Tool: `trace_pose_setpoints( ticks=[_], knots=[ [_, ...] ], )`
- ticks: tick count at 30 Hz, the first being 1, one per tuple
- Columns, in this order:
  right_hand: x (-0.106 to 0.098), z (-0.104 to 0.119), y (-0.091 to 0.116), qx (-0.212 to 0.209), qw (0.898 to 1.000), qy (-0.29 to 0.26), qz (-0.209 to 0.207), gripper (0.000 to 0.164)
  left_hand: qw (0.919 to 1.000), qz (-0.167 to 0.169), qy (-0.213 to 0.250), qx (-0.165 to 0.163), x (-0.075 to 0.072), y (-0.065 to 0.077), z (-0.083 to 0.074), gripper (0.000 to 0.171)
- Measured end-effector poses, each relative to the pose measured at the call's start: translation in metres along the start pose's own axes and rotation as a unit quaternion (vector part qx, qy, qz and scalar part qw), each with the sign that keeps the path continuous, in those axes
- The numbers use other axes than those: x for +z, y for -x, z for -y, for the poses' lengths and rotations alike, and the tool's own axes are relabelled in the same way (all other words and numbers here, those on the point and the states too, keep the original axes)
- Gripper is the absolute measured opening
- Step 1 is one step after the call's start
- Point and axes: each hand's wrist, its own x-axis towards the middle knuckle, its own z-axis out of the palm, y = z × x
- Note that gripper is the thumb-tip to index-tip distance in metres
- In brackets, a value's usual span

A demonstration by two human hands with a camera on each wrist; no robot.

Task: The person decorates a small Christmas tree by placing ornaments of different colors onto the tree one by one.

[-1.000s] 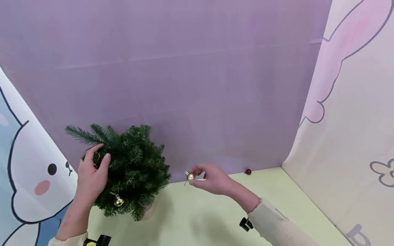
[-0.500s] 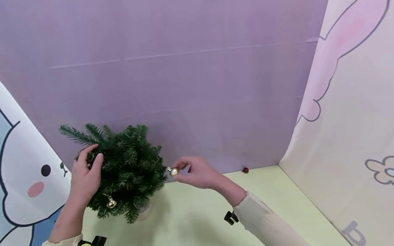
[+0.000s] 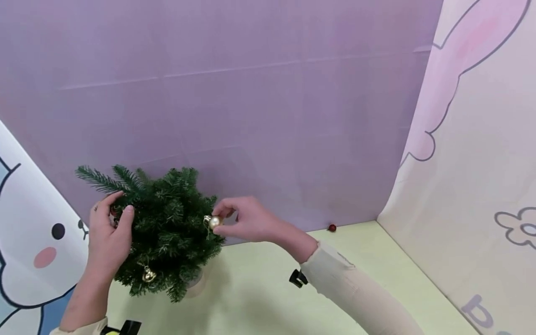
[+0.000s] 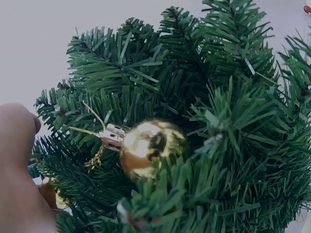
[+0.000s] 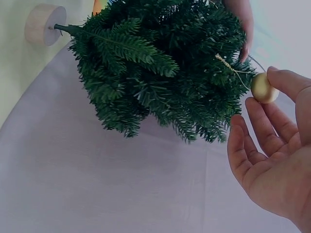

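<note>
A small green artificial Christmas tree (image 3: 167,223) leans on the left of the table, its round wooden base (image 5: 41,24) showing in the right wrist view. My left hand (image 3: 110,230) holds the tree's left side, thumb and fingers spread around the branches; some fingertips are hidden by foliage. Between thumb and fingers of my right hand (image 3: 247,218) is a small gold bauble (image 5: 265,88), cap and string pointing at the tree's right side. Another gold bauble (image 4: 153,148) hangs low on the tree's front. Beside the left hand, a gold piece (image 4: 52,193) shows partly.
A small dark red bauble (image 3: 332,228) lies at the table's back edge, right of the tree. The pale green table (image 3: 251,279) meets a purple backdrop (image 3: 268,116). Cartoon-printed panels stand at left and right.
My right hand has carried the gold bauble leftward and slightly up, to the tree's right branches. The left hand keeps its place on the tree; the view has shifted a little.
</note>
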Motion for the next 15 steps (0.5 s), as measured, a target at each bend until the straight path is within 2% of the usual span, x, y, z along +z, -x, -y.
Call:
trace_pose_setpoints(
  ticks=[5, 8, 12, 15],
  knots=[
    [-0.001, 0.007, -0.01, 0.003, 1.0, 0.008, 0.01, 0.022, 0.9992, 0.035, 0.012, -0.012, -0.004, -0.001, 0.001, 0.053],
    [-0.002, 0.009, -0.015, 0.007, 1.0, 0.013, 0.019, 0.022, 0.9986, 0.044, 0.024, -0.017, -0.006, 0.0, 0.001, 0.054],
    [-0.002, 0.011, -0.02, 0.014, 0.999, 0.015, 0.028, 0.022, 0.9983, 0.048, 0.029, -0.012, -0.007, 0.001, 0.001, 0.055],
    [-0.003, 0.013, -0.024, 0.011, 0.999, 0.026, 0.028, 0.022, 0.9993, 0.03, 0.018, -0.009, -0.006, 0.001, -0.001, 0.055]
  ],
)
